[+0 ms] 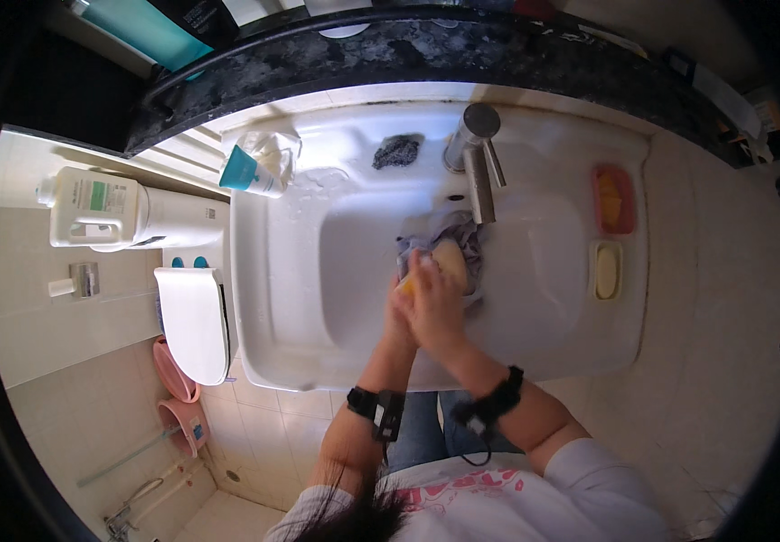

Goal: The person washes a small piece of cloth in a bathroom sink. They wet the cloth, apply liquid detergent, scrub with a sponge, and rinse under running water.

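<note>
My left hand (399, 313) and my right hand (436, 306) are pressed together over the basin of a white ceramic sink (281, 284). A yellow-orange piece, probably bar soap (406, 285), shows between them, mostly covered by my fingers. Just beyond my fingertips lies a wet, crumpled grey-purple cloth (473, 247), bunched below the spout of a metal faucet (479, 169). A smooth pale beige shape (450, 263) rests on or in the cloth; whether it is part of the cloth I cannot tell. The right hand partly hides the left.
On the sink's right rim sit a pink dish (624, 177) with orange pieces and a pale dish (596, 274) holding a yellowish soap bar (607, 271). A dark scrubber (397, 150) and a teal-and-white tube (252, 172) stand along the back. A dark stone shelf (390, 57) overhangs behind.
</note>
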### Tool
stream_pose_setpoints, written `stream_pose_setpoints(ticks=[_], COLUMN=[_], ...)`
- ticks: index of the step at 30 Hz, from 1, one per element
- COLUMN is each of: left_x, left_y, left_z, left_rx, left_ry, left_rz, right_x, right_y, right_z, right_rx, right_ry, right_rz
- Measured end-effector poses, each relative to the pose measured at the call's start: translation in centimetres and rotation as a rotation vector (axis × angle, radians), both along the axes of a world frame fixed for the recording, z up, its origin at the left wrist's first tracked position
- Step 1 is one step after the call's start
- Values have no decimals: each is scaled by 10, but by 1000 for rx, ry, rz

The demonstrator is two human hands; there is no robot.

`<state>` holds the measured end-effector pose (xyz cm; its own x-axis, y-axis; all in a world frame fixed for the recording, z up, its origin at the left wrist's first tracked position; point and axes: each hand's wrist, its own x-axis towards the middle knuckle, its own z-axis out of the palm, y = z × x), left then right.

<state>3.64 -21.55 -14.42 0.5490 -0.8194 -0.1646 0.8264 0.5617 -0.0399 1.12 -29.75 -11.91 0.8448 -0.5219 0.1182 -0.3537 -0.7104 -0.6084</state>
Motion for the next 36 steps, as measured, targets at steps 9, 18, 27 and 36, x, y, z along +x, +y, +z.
stream_pose_setpoints(ticks=[9, 18, 27, 36], left_x=[-3, 4, -5, -8], left_y=[4, 8, -8, -4], left_z=[-7, 11, 4, 8], left_rx=[-20, 303, 237, 1033], left_ry=[40, 116, 43, -687], left_rz=[-95, -137, -143, -309], right_x=[-24, -39, -17, -17], right_y=[14, -35, -8, -34], right_z=[-9, -21, 20, -22], right_rx=[33, 383, 94, 378], right_ry=[-31, -283, -57, -264], right_rz=[9, -203, -58, -86])
